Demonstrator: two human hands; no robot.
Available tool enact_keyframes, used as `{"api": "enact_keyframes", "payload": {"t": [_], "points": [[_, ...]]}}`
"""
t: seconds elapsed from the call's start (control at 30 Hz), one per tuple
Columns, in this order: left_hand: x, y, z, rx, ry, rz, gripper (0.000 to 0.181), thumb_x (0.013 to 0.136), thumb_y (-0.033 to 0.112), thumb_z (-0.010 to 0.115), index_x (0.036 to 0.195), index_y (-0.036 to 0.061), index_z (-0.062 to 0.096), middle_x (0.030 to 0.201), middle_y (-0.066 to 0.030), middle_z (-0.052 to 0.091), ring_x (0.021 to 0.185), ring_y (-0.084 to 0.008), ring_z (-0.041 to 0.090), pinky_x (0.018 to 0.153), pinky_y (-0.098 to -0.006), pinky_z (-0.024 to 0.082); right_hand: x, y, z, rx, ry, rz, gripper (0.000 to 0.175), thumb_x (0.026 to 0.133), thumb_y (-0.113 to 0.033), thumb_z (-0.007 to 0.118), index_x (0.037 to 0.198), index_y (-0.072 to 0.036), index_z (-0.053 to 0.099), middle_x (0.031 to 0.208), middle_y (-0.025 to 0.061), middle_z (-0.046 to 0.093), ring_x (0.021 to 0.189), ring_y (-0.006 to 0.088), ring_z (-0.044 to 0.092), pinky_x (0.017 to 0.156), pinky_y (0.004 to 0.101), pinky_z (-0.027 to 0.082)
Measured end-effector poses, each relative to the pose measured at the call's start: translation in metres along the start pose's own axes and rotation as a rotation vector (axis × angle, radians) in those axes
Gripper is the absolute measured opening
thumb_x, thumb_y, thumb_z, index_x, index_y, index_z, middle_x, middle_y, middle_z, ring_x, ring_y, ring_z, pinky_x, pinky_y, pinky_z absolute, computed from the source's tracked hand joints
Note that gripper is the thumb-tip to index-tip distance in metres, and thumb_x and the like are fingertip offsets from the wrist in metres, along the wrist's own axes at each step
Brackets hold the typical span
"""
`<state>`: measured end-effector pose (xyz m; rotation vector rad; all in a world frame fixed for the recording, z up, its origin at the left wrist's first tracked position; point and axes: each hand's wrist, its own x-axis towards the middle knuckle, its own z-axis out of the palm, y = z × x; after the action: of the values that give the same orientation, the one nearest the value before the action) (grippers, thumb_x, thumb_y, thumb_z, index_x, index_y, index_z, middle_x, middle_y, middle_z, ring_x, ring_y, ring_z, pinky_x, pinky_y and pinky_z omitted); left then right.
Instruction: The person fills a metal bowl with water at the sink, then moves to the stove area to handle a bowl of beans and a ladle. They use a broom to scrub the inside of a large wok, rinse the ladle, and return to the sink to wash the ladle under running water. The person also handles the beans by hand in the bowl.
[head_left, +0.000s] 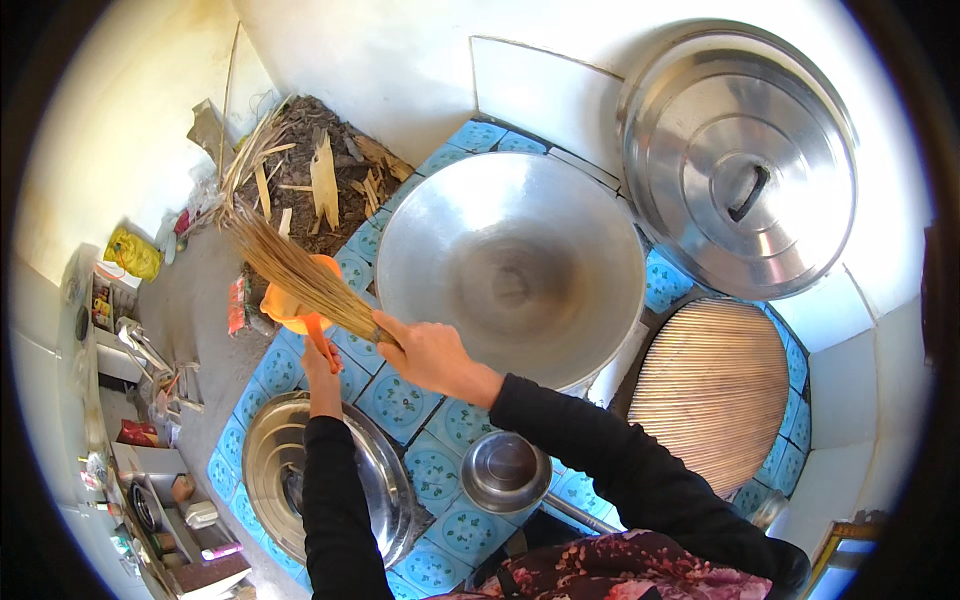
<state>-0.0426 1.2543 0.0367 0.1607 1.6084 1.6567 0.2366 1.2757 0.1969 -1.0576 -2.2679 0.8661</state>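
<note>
My right hand (439, 358) grips the base of a straw whisk broom (300, 274), whose bristles point to the upper left. My left hand (322, 364) is closed on the handle of an orange plastic dipper (281, 304), held at the left edge of the blue-tiled stove top (401, 401). The bristles pass over the dipper and hide part of its bowl. Right of both hands sits a large metal wok (517, 262) set in the stove; its bottom shows a darker, brownish patch.
A large metal lid (739, 165) leans on the wall at the back right. Below it lies a slatted round mat (712, 397). Another lid (274, 442) and a metal ladle (506, 472) rest near me. Wood scraps (322, 180) are piled beyond the stove; shelves (169, 517) stand left.
</note>
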Motion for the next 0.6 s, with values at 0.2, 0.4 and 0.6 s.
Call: {"api": "enact_keyframes", "payload": {"t": [0.2, 0.4, 0.6], "points": [[-0.004, 0.000, -0.002, 0.004, 0.010, -0.020, 0.049, 0.098, 0.048, 0.035, 0.089, 0.0035, 0.054, 0.061, -0.0057, 0.052, 0.043, -0.0155, 0.045, 0.036, -0.0290, 0.034, -0.014, 0.024, 0.003, 0.074, 0.034, -0.024, 0.046, 0.087, -0.030, 0.056, 0.129, -0.013, 0.051, 0.072, 0.0176, 0.063, 0.064, 0.0368, 0.061, 0.058, 0.0465, 0.046], [-0.014, -0.004, -0.007, -0.004, -0.026, 0.006, 0.048, 0.097, 0.048, 0.036, 0.090, 0.0041, 0.054, 0.060, -0.0052, 0.051, 0.042, -0.0148, 0.045, 0.036, -0.0273, 0.034, -0.026, 0.059, -0.010, -0.007, -0.028, -0.015, 0.044, 0.089, -0.033, 0.055, 0.129, -0.015, 0.053, 0.080, 0.0186, 0.066, 0.070, 0.0358, 0.064, 0.063, 0.0438, 0.050], [-0.031, -0.001, -0.019, 0.041, -0.037, 0.013, 0.048, 0.097, 0.048, 0.038, 0.092, 0.0036, 0.054, 0.060, -0.0052, 0.051, 0.041, -0.0143, 0.045, 0.035, -0.0269, 0.035, -0.051, 0.157, -0.084, -0.176, 0.216, 0.027, 0.043, 0.090, -0.034, 0.054, 0.129, -0.016, 0.052, 0.079, 0.0175, 0.066, 0.070, 0.0368, 0.065, 0.065, 0.0449, 0.052]]}}
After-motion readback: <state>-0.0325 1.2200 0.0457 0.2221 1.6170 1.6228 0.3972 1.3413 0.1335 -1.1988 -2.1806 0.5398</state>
